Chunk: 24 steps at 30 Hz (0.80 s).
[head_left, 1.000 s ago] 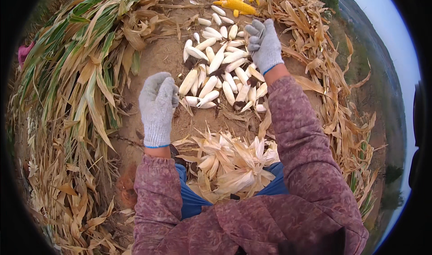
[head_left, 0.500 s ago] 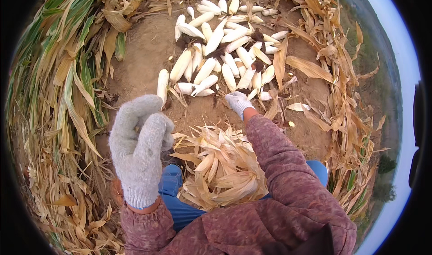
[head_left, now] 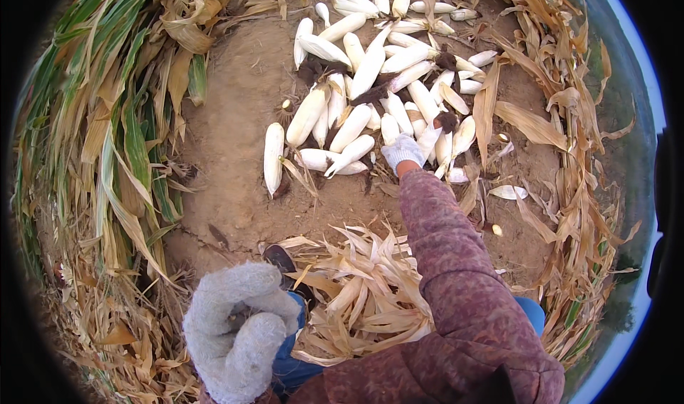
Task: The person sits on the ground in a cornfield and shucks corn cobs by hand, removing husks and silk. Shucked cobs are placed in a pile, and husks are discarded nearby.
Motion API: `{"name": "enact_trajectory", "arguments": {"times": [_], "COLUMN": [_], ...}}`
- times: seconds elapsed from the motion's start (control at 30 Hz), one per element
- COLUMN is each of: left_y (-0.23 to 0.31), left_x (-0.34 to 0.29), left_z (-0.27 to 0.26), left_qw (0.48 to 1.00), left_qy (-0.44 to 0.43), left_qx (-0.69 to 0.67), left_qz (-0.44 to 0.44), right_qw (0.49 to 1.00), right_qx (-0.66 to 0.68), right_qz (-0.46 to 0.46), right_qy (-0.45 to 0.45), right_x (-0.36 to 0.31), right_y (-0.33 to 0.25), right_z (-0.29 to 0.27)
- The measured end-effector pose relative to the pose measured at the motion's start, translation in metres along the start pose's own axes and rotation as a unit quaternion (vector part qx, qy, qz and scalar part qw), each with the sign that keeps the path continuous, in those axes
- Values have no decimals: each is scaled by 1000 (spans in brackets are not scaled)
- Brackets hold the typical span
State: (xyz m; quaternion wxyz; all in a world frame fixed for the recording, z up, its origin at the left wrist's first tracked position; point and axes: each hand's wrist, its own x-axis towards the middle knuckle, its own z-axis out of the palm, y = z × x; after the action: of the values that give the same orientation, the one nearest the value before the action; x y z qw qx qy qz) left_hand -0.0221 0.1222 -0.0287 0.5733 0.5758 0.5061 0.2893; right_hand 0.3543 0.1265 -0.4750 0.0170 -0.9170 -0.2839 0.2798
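Note:
Many pale, husked ears of corn [head_left: 311, 117] lie in a loose heap on bare soil, some with dark brown silk beside them. My right hand [head_left: 402, 152], in a light knitted glove, reaches to the near edge of this heap. It touches or lies right against the white ears there; its fingers are too unclear to tell whether they grip one. My left hand [head_left: 239, 325], in a fuzzy grey glove, hovers at the lower left, by my knee. Its fingers are loosely curled, with a gap to the thumb and nothing visible between them.
A mound of dry husks [head_left: 370, 297] lies between my legs, with my dark shoe [head_left: 279, 258] beside it. Green and tan corn stalks [head_left: 117, 133] line the left side. Dry leaves and stalks [head_left: 570, 183] border the right. One ear [head_left: 273, 159] lies apart, left of the heap.
My right hand has moved forward from the heap's near side onto its edge ears. My left hand has dropped lower, closer to my body. The view has shifted slightly.

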Motion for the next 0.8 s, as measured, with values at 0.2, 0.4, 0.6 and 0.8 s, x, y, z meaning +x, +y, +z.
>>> {"name": "enact_trajectory", "arguments": {"times": [0.2, 0.4, 0.6, 0.8], "left_y": [6, -17, -31, -29], "left_x": [-5, -11, 0, -33], "left_z": [1, 5, 29, 51], "left_qw": [993, 945, 864, 890], "left_qy": [-64, -81, -291, -249], "left_qx": [-94, -315, -394, -380], "left_qz": [-10, -26, -115, -37], "right_qw": [817, 888, 740, 856], "right_qx": [564, 300, 16, 326], "right_qz": [-53, -346, -628, -381], "right_qy": [-112, 48, 239, 124], "right_x": [-92, -229, -378, -410], "right_y": [-15, -76, -96, -19], "right_z": [-85, -232, -300, -311]}}
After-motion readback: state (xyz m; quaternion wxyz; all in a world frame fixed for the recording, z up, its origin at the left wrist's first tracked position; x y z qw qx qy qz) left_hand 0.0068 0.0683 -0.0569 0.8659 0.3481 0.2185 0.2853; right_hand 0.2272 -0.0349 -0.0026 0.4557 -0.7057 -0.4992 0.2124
